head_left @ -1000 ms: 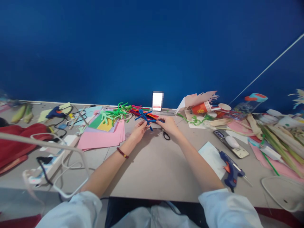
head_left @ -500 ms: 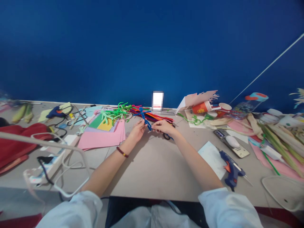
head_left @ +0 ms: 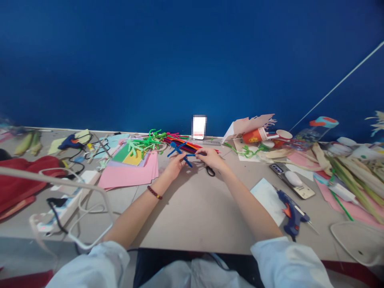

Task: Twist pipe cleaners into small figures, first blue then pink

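Note:
A small figure of twisted blue pipe cleaners (head_left: 177, 148) is between my hands above the table. My left hand (head_left: 175, 164) pinches its middle, with one blue leg sticking out past the fingertips. With thumb and forefinger closed, my right hand (head_left: 210, 157) grips the end of the other leg, which stretches sideways. Just under the right hand lie scissors, their black handle loop (head_left: 210, 171) showing and the rest hidden. Behind the hands spreads a bundle of coloured pipe cleaners (head_left: 192, 146).
Green pipe-cleaner pieces (head_left: 136, 147) rest on coloured paper to the left, near pink sheets (head_left: 126, 178). A power strip (head_left: 69, 204) with cables sits front left. At right are a glue gun (head_left: 295, 216), a phone (head_left: 292, 182), paper cups (head_left: 255, 136) and corn husks (head_left: 354, 180).
The blue figure has tilted left and lower in my left hand. My right hand has moved slightly up, and one leg is now pulled out sideways; more of the scissors handle shows.

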A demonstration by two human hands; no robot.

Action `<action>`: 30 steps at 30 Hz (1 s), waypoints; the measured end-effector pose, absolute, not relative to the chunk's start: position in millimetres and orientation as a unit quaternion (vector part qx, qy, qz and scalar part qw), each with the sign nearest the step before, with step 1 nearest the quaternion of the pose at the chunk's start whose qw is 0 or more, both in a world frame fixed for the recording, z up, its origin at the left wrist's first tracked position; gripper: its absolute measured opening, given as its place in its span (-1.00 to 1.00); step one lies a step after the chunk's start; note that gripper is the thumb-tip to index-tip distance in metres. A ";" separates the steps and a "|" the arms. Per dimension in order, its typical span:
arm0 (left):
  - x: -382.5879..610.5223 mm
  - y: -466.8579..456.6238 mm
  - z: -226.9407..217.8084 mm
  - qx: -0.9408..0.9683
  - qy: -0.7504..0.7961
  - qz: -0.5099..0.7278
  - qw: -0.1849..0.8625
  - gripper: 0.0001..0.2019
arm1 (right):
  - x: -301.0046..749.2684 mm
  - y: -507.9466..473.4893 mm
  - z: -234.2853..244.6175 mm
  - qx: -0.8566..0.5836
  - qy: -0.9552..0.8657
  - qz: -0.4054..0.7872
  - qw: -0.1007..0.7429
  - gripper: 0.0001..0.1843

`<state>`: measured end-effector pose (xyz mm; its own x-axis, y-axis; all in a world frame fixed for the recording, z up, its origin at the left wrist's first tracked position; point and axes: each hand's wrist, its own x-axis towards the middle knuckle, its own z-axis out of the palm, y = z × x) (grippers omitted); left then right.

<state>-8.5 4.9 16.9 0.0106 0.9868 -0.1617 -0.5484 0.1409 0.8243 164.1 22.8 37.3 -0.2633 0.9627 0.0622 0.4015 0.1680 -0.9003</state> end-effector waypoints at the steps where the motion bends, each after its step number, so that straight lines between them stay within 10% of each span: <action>1: -7.3 3.0 16.5 0.319 0.394 0.580 0.638 -0.81 | 164.8 23.8 37.2 -0.494 -0.695 0.393 0.346 -0.83; 30: -5.9 0.6 13.8 0.398 0.462 0.578 0.542 -0.78 | 157.5 13.9 53.0 -0.421 -0.622 0.552 0.362 -0.66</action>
<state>-5.9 0.6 13.8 -0.0952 0.9947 -0.0396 -0.2593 0.0137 0.9657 157.5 13.9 53.0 -0.3827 0.9238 -0.0145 0.1242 0.0359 -0.9916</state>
